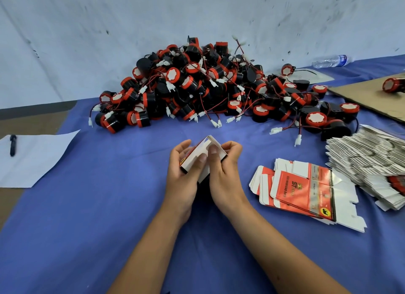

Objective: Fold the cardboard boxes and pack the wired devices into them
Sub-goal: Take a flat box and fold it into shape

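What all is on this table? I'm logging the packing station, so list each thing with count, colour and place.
wired devices: a large pile, too many to count, black and red, far centre
folded box: one, white and red, held in both hands
flat boxes: a small stack, red and white, near right
grey-white flat stack: one, right edge
cardboard sheet: one, brown, far right, one device on it
water bottle: one, clear, far right
paper: one sheet, white, left
pen: one, black, on paper
tablecloth: blue
left hand: grips box
right hand: grips box
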Available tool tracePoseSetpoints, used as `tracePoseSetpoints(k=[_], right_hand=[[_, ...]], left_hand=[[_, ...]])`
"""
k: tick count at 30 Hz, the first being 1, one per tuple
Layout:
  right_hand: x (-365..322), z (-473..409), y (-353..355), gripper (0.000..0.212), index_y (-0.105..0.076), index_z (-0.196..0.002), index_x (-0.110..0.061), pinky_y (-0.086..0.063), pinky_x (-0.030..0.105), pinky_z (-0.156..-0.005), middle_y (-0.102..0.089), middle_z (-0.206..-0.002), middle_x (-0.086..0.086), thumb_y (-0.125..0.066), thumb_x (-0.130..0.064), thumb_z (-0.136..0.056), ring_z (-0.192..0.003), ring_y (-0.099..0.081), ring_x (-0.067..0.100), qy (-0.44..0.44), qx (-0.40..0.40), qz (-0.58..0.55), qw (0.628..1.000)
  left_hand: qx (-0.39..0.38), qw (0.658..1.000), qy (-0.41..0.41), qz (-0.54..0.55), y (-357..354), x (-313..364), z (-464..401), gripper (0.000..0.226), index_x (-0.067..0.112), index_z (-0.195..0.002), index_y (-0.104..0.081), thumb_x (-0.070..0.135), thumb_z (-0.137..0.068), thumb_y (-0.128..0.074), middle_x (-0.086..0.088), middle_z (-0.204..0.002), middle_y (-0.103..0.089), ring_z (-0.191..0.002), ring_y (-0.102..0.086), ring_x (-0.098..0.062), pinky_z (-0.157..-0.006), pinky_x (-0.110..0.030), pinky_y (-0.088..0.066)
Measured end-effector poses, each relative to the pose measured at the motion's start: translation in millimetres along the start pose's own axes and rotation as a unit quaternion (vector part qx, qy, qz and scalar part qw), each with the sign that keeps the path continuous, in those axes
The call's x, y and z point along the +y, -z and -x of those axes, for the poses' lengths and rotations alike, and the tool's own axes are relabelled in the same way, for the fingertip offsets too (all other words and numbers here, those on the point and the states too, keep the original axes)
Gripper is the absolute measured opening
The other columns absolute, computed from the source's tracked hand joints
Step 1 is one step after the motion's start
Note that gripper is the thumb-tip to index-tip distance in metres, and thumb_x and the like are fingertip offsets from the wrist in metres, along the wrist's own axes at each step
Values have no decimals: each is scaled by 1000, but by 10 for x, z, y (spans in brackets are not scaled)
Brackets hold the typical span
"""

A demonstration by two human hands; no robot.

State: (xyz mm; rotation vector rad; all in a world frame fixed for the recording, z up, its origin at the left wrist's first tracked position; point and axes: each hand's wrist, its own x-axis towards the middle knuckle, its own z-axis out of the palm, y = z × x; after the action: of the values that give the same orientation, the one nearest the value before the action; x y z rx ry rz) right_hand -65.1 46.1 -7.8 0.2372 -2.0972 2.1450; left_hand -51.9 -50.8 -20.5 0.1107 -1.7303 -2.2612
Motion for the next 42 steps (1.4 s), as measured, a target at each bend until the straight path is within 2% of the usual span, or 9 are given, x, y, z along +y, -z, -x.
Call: tracePoseSetpoints(k=[4,9,13,19,25,30,33,38,42], right_hand=[[21,-76,133,26,-35,-101,-35,-47,47,-99,-47,-118,1,-45,-59,-102,-114,-49,21,46,-42,108,992],[-84,-185,411,53,-42,-135,-57,-29,28,-114,-33,-147,-26,-41,-78,-86,-145,-25,2,55,-179,92,978],[-104,-176,462,43,-60,-134,-37,-47,41,-110,-63,-131,-10,-61,-53,-94,-125,-58,15,21,-261,38,964],[-64,-163,425,30,-67,-118,-27,-57,45,-83,-69,-116,-2,-77,-32,-90,-91,-66,30,44,-199,23,979],[-25,-157,335,31,-65,-116,-28,-54,26,-86,-67,-113,-4,-71,-38,-87,-106,-63,11,53,-76,-9,996],[33,3,31,28,-44,-95,-17,-48,41,-66,-54,-84,2,-69,-26,-88,-76,-55,21,114,-13,14,993],[54,15,-91,39,-36,-81,-19,-38,40,-64,-43,-77,-7,-74,-14,-84,-76,-42,22,217,-9,159,963],[43,31,-47,23,-44,-82,-15,-41,43,-92,-54,-99,-6,-63,-26,-88,-108,-44,20,262,-99,250,927],[-1,95,-7,20,-55,-87,-14,-45,34,-91,-58,-100,-2,-52,-30,-97,-101,-54,16,145,-213,69,964]], left_hand=[[-23,999,1,-38,92,72,-29,58,27,-137,-52,38,-87,-79,-1,-134,-63,-117,-68,-18,-89,-30,-57],[-93,989,33,-114,420,255,-99,49,33,-127,-60,46,-84,-80,15,-119,-70,-100,-69,-6,-80,-28,-57],[-128,980,51,-143,451,255,-90,51,37,-129,-59,51,-82,-72,3,-125,-68,-101,-69,-12,-81,-33,-58],[-111,986,16,-123,357,218,-55,46,31,-133,-56,40,-89,-65,1,-129,-67,-122,-64,-29,-103,-46,-54],[18,1000,-22,7,-1,119,11,38,15,-143,-52,23,-106,-52,-10,-145,-59,-120,-65,-17,-102,-44,-55],[57,951,155,261,-242,64,89,36,12,-125,-68,33,-109,-44,-13,-114,-73,-99,-74,-22,-79,-35,-63],[23,943,163,288,-147,106,77,40,13,-102,-77,26,-106,-40,-12,-108,-71,-101,-71,-27,-98,-43,-57],[115,988,15,102,38,146,-19,36,8,-134,-59,0,-104,-42,-19,-119,-69,-104,-68,-27,-92,-46,-59],[171,951,-181,-181,235,139,-81,37,26,-136,-56,5,-106,-54,21,-107,-69,-92,-66,1,-78,-22,-53]])
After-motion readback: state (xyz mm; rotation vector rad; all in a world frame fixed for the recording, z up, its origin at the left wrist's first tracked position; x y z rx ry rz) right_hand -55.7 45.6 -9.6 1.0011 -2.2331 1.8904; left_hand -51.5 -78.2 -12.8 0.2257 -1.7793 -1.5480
